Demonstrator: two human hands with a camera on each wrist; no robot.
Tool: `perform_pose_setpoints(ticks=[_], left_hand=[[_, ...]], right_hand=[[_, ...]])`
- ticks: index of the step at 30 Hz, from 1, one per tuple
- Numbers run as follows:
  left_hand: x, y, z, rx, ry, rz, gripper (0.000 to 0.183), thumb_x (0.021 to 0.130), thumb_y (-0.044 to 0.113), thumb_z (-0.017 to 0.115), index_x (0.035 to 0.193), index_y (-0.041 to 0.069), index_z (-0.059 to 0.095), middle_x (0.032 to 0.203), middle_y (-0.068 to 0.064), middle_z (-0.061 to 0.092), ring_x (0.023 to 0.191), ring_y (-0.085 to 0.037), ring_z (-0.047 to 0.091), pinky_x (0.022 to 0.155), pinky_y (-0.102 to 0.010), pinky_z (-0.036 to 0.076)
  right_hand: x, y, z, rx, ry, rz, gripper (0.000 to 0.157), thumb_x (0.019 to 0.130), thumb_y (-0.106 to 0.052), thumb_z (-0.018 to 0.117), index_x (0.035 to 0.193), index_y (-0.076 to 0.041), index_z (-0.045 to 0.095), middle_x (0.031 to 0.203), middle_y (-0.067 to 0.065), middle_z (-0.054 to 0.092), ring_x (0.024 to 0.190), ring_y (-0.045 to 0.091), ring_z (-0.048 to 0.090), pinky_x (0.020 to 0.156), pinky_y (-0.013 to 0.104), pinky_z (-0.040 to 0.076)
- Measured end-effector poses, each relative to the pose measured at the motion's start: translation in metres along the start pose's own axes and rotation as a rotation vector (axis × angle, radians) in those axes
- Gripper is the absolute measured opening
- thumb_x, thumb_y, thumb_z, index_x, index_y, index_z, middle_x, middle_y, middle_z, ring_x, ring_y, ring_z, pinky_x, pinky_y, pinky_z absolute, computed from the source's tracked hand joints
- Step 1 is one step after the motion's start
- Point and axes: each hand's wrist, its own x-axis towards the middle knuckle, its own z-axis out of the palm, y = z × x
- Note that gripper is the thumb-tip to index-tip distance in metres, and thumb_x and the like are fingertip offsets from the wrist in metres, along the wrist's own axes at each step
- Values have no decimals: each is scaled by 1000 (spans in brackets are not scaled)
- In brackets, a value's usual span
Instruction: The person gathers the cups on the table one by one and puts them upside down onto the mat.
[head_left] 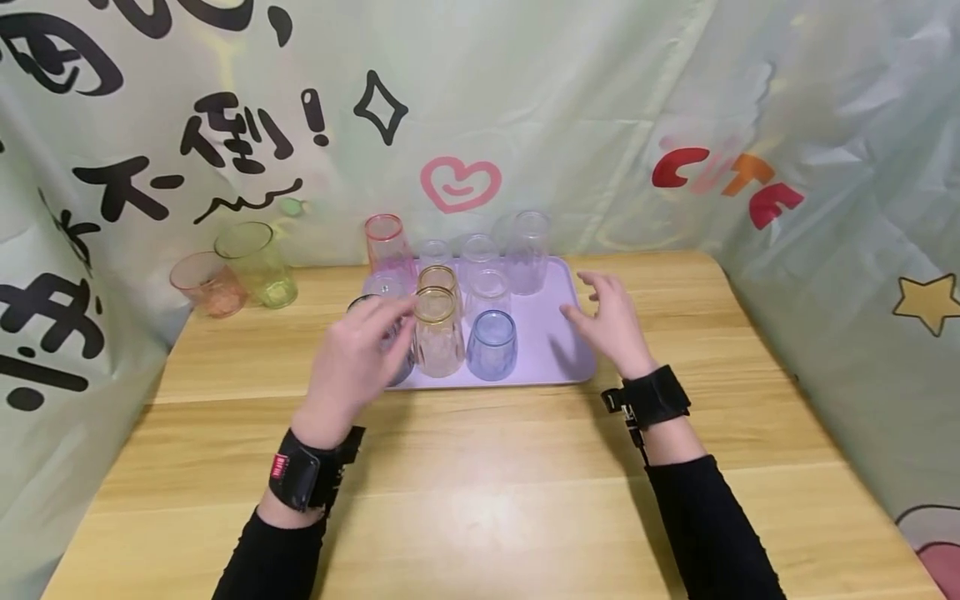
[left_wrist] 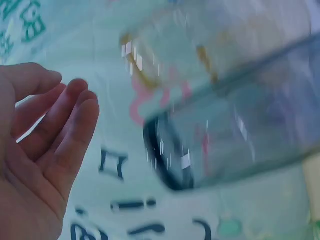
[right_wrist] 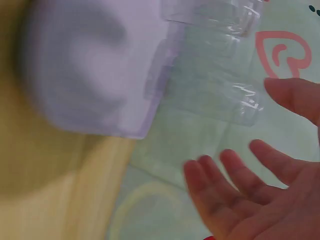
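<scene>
My left hand point(head_left: 356, 354) hovers over the front left of a lilac tray point(head_left: 546, 337), beside a dark-rimmed glass point(left_wrist: 225, 135) that it partly hides in the head view. In the left wrist view its fingers are loosely bent and nothing lies between them. Two amber-rimmed glasses, the front one point(head_left: 438, 346) nearest, stand just right of that hand. A short blue glass point(head_left: 492, 354) is at the tray's front. By the tray's right edge, my right hand point(head_left: 611, 321) is held with fingers spread and holds nothing. The nearest glass to it is a tall clear one point(head_left: 528, 262).
Behind stand a pink glass point(head_left: 390, 250) and several clear glasses on the tray. An orange glass point(head_left: 213, 287) and a green glass point(head_left: 262, 271) are at the table's back left. A printed curtain point(head_left: 585, 125) borders the wooden table point(head_left: 480, 483) at the back and sides.
</scene>
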Motion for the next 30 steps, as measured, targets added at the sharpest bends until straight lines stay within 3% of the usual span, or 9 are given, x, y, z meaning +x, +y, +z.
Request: perform_pose_setpoints(ticks=[8,16,21,27,30], left_hand=[[11,-49,-27,26,273,-205,27,82,11,63,108,8,65,99,-8,65,85,-16,58,62,-34,54],[-4,-101,-33,129,376,-423,54,78,22,68,128,14,50,117,-10,53,99,-20,50,79,-43,46],[-12,-124,-32,163,391,-595,73,77,34,68,140,21,33,130,-3,40,110,-16,41,86,-40,42],[-16,-150,-31,152,299,-899,96,74,51,65,145,26,6,145,3,14,126,-11,18,101,-34,29],[-16,-163,-29,152,260,-1001,102,73,56,63,145,26,-2,147,2,6,128,-13,11,103,-34,25]], right_hand=[[-19,18,7,-92,-163,115,63,77,-23,70,128,3,43,121,27,48,95,35,52,79,50,47],[-25,31,19,-165,-189,137,57,73,-10,68,124,7,47,104,24,58,91,32,51,77,48,47],[-29,37,21,-222,-180,131,49,71,1,60,119,6,52,92,19,63,81,27,56,69,44,50],[-29,40,21,-238,-170,122,46,71,1,59,117,6,54,87,16,63,77,25,55,66,43,49],[-27,40,21,-235,-176,130,46,72,1,59,117,6,54,88,16,63,77,25,55,67,43,49]])
